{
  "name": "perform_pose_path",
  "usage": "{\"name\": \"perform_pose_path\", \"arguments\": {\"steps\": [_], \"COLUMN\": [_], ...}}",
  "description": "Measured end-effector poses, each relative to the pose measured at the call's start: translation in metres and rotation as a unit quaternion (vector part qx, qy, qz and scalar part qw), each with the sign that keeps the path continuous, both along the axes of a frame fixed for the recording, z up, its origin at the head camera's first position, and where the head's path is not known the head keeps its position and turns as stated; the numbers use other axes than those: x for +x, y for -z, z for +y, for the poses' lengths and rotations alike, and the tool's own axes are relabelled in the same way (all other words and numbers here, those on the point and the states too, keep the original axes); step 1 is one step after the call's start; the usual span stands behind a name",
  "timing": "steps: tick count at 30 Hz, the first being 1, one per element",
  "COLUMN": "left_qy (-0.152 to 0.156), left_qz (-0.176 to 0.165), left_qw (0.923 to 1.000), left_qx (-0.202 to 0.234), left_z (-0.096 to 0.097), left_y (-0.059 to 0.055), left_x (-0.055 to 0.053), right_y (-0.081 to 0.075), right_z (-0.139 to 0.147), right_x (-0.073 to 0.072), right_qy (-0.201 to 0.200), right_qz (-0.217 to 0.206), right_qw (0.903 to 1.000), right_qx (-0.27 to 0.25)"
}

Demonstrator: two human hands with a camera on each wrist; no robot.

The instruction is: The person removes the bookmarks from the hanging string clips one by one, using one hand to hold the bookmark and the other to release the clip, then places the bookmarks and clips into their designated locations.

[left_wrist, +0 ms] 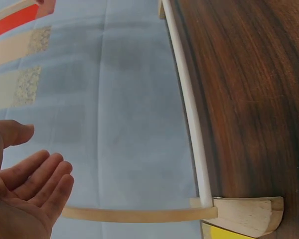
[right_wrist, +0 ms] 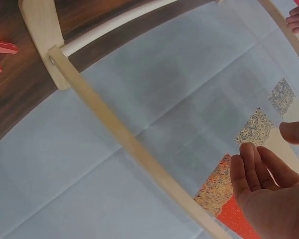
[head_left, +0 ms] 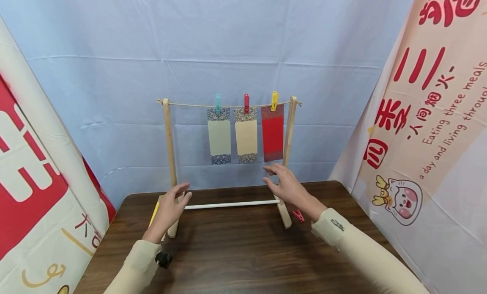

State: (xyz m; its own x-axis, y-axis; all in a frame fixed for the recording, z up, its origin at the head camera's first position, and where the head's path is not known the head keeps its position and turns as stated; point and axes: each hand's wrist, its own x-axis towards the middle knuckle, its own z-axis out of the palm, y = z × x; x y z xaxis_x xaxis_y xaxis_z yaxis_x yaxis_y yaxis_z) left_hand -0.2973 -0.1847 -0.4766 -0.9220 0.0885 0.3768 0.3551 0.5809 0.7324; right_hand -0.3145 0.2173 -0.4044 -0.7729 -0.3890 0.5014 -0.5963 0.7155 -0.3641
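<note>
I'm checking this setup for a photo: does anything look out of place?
Yes: a pink clothespin lies loose on the table, beside the rack's right foot, while three other clothespins hold cards on the rope. Nothing looks spilled.

A booth-like space (cloth-walled on three sides): plain blue backdrop [head_left: 228, 40], printed banners [head_left: 430, 91], wood-grain table [head_left: 236, 251].
</note>
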Motion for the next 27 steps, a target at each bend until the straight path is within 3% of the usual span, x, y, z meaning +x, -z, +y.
{"name": "perform_pose_path", "arguments": {"steps": [13,27], "left_qy": [0.001,0.007], "left_qz": [0.011,0.021], "left_qw": [0.9999,0.9993], "left_qx": [-0.002,0.031], "left_z": [0.008,0.019], "left_y": [-0.010,-0.016], "left_x": [-0.009,-0.019], "right_y": [-0.016,-0.031], "right_z": [-0.012,-0.023], "right_x": [-0.001,-0.009], "right_qy": [-0.018,-0.032], "right_qz": [0.018,0.027], "right_qw": [0.9997,0.9990], "right_qx": [-0.004,-0.012]}}
